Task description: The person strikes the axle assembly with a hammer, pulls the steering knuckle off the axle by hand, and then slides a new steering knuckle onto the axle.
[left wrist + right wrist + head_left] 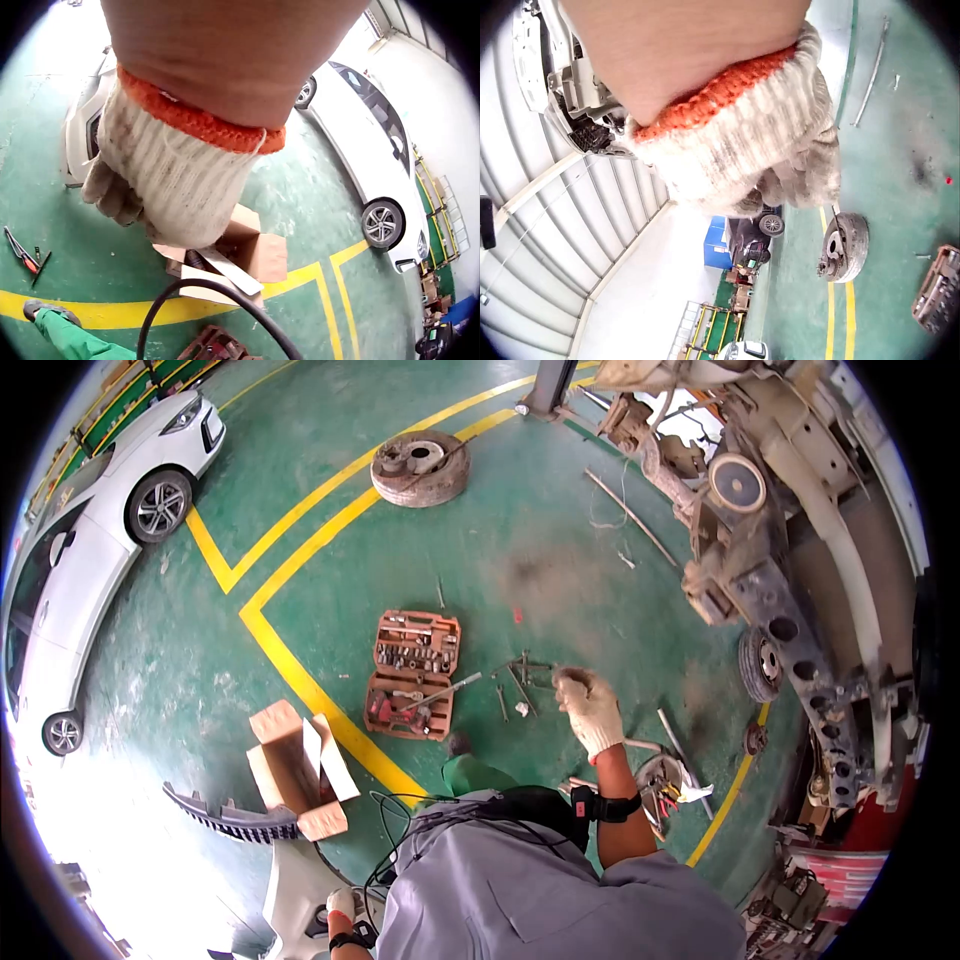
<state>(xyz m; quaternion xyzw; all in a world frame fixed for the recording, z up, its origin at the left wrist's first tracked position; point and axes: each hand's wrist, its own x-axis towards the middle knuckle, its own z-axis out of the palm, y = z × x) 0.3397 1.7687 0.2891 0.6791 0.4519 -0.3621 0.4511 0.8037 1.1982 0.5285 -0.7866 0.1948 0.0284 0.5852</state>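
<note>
My right hand [588,710], in a white knitted glove with an orange cuff, is raised in front of me over the floor. Its fingers [806,176] curl loosely, and nothing shows in them. Below it in the head view are several loose wrenches [520,685]. My left hand [341,903], gloved alike, hangs low at my side and overlaps a white car body panel [290,890]. In the left wrist view its fingers [111,193] bend slightly with nothing held. An orange socket tool case [412,675] lies open on the floor ahead of my feet.
An opened cardboard box [290,760] stands left, beside a black curved trim strip [230,818]. A removed wheel [420,468] lies farther ahead. To the right is a vehicle chassis [780,610], with a metal bar [635,520] nearby. A white car [110,520] is parked left.
</note>
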